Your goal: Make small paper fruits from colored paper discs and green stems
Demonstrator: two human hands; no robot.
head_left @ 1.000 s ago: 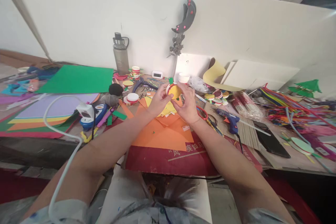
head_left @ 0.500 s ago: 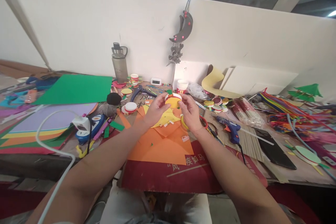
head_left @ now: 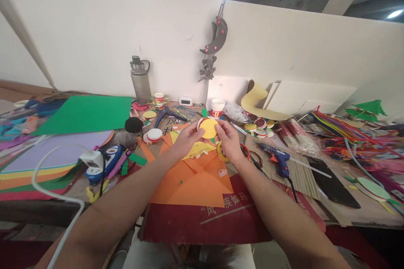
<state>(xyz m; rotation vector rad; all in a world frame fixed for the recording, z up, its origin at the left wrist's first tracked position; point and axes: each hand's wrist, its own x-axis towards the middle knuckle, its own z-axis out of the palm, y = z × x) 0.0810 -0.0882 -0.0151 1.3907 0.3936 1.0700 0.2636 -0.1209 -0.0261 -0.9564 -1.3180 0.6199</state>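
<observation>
Between my two hands is a round paper craft piece with a yellow disc face (head_left: 208, 128), a red and white rim and small green tabs above and below. My left hand (head_left: 188, 135) grips its left edge, thumb on the front. At the opposite edge my right hand (head_left: 227, 136) pinches it between thumb and fingers. The fingers behind the disc are hidden. Below the hands lie yellow foam scraps (head_left: 197, 150) and orange sheets (head_left: 189, 185) with small white bits on them. Yellow-and-red-handled scissors (head_left: 245, 151) lie beside my right wrist.
A blue glue gun (head_left: 280, 162) and black phone (head_left: 331, 183) lie to the right. Left are a blue power strip (head_left: 105, 163) and a green sheet (head_left: 85, 113). Farther back stand a bottle (head_left: 140, 82) and paper cup (head_left: 217, 108). A white cable (head_left: 39, 176) crosses the front left.
The craft piece has been turned so its yellow face shows more fully and its rim less. Both hands keep hold of it. The whole view has shifted slightly.
</observation>
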